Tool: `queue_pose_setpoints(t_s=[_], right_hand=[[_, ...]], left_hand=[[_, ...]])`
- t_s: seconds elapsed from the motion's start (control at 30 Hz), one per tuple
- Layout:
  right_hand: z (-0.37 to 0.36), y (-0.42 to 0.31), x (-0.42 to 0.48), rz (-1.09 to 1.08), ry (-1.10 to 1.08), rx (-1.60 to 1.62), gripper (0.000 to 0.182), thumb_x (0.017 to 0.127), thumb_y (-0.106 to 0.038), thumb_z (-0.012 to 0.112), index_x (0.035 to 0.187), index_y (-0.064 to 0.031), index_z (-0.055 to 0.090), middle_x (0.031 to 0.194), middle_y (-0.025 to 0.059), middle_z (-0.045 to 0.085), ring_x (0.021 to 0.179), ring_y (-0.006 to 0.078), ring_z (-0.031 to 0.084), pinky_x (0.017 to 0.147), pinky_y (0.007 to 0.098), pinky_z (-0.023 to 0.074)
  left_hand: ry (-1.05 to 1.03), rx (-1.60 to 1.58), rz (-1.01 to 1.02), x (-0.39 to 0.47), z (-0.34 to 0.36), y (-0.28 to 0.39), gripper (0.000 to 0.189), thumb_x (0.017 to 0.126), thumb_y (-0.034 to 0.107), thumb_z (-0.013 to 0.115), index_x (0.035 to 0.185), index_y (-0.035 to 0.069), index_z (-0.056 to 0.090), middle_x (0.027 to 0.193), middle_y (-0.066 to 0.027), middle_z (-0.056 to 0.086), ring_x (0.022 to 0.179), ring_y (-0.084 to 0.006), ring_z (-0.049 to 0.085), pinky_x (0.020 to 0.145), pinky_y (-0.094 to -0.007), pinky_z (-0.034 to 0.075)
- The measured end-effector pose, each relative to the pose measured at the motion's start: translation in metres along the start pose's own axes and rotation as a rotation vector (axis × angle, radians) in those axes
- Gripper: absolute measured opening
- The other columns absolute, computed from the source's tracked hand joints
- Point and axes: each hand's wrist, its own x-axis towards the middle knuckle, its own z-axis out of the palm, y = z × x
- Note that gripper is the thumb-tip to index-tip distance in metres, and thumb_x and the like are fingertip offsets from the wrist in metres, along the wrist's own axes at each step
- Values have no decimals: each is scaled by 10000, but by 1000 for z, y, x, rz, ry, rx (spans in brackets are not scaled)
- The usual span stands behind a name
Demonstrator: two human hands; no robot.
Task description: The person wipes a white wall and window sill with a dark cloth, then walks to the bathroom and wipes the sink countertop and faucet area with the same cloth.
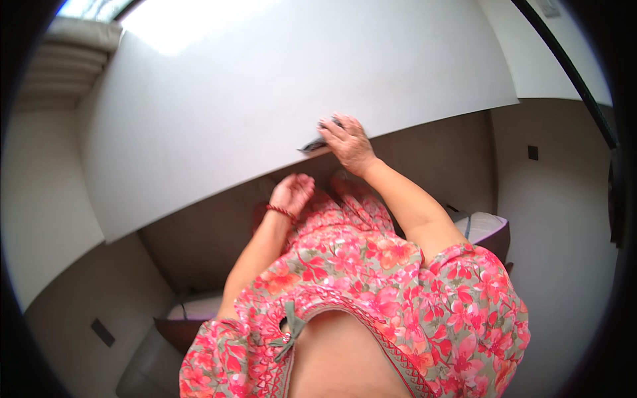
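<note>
My right hand (pixel 348 142) reaches to the near edge of a broad white surface (pixel 239 119), which looks like a tabletop. Its fingers are bent over a small, dark, flat object (pixel 314 145) lying against that edge. Blur and the fingers hide much of the object, so I cannot tell what it is. Lower and to the left, my left hand (pixel 292 193) hangs just short of the edge, fingers loosely curled. Nothing shows in it, and it touches nothing that I can see. A red bead bracelet (pixel 282 212) circles the left wrist.
Brown flooring (pixel 214 244) shows below the white edge. A mattress with purple piping (pixel 485 224) lies behind me. Dark wall plates (pixel 103 332) sit on both side walls. Folded fabric (pixel 69 59) hangs near a bright window (pixel 92 9). A black bar (pixel 567 64) crosses the upper right.
</note>
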Motion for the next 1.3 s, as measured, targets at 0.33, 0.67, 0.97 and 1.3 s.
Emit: queue_pose_setpoints(t_s=[0.33,0.67,0.97,1.3], right_hand=[[18,85,-54,585,287,26,329,848,-90,541,1175,-57,555,1212,120,545,1127,321,478,950,414,382],[17,86,-166,1580,1018,1887,294,932,-310,379,918,-79,560,852,103,606,786,270,598,649,430,496],[-42,74,-192,1686,1225,1990,420,889,-368,361,1070,-60,583,1007,143,618,929,292,593,754,424,496],[-83,167,-247,1413,1126,2092,410,867,-359,447,1064,-38,608,1016,131,642,910,269,611,764,396,500]], left_hand=[[-106,446,-127,-33,60,26,369,971,281,414,841,-12,598,848,-140,638,818,-250,613,745,-357,515],[-216,559,-418,40,91,35,367,967,300,430,859,-5,604,852,-141,631,804,-255,606,738,-354,502],[-21,816,-414,68,162,-19,296,953,256,489,714,94,553,655,-23,572,608,-139,559,573,-256,470],[-37,1344,-326,112,266,-143,374,909,434,537,633,183,512,524,55,411,439,-88,392,396,-269,323]])
